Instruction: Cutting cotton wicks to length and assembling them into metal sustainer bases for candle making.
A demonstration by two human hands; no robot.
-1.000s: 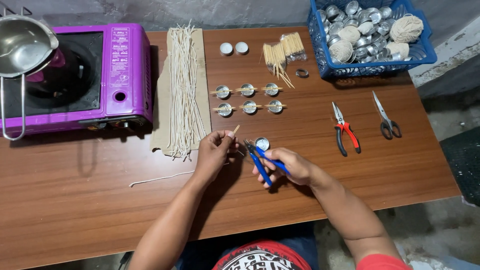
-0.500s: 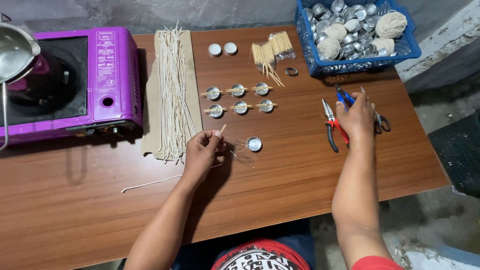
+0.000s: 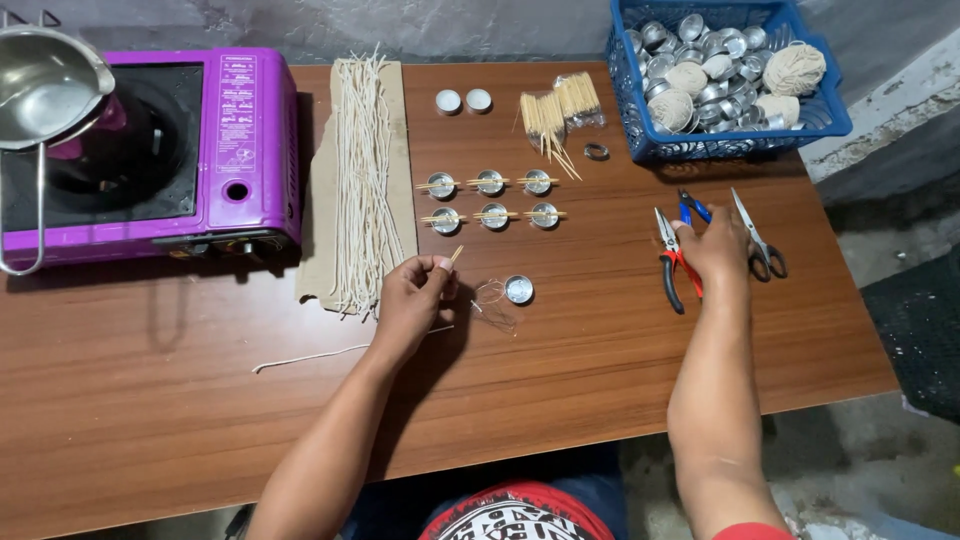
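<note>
My left hand [image 3: 415, 300] pinches a short wooden stick [image 3: 455, 255] with a piece of white wick, just left of a single empty tin cup [image 3: 519, 290]. My right hand [image 3: 718, 250] rests on the table at the right, closed over blue-handled cutters [image 3: 692, 208], of which only the jaw end shows. The cutters lie between red-handled pliers [image 3: 670, 275] and grey scissors [image 3: 762, 245]. Beyond my left hand stand two rows of tin cups [image 3: 492, 200], each with a stick laid across it.
Cut wicks [image 3: 365, 170] lie on cardboard beside a purple stove [image 3: 230, 150] with a steel pot [image 3: 45, 80]. A blue basket [image 3: 835, 120] of tins and string balls stands at the back right. Bundled sticks [image 3: 560, 105], two white tealights [image 3: 463, 101] and a loose wick [image 3: 310, 355] lie about.
My right hand carried the blue-handled cutters from beside the single tin cup over to the right, and has lowered them between the pliers and scissors. My left hand has stayed put.
</note>
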